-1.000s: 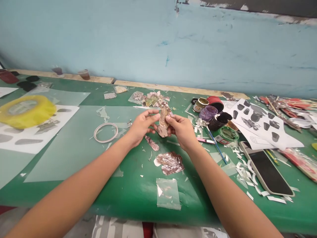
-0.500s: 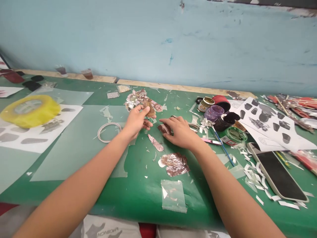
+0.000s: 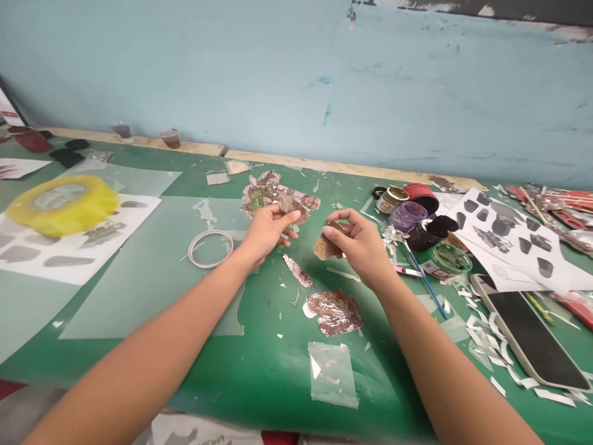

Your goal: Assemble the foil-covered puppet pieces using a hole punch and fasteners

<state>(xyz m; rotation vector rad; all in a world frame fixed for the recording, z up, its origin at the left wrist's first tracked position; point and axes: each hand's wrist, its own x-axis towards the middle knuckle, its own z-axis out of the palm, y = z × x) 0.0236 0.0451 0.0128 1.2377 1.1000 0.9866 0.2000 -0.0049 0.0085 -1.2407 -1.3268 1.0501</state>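
My left hand [image 3: 266, 233] pinches a brown, shiny cut-out piece [image 3: 293, 206] between thumb and fingers, just in front of a pile of glittery brown pieces [image 3: 262, 189]. In my right hand [image 3: 356, 244] is another brown cut-out piece [image 3: 325, 246], gripped by the thumb and fingertips above the green table [image 3: 273, 364]. Between and below the hands lies a narrow pinkish strip [image 3: 297, 271]. Nearer to me rests a crinkled shiny brown piece [image 3: 337, 311], with a square of clear film [image 3: 332, 374] in front of it.
A tape ring [image 3: 190, 248] and a large yellow tape roll [image 3: 99, 207] lie left. To the right are paint jars [image 3: 445, 262], a blue brush [image 3: 428, 287], a phone [image 3: 532, 337], paper scraps [image 3: 498, 352] and printed sheets [image 3: 553, 247]. The blue wall [image 3: 231, 74] rises behind.
My right hand has lifted its brown piece off the table and turned it up. The left hand keeps its piece. The view has shifted slightly.
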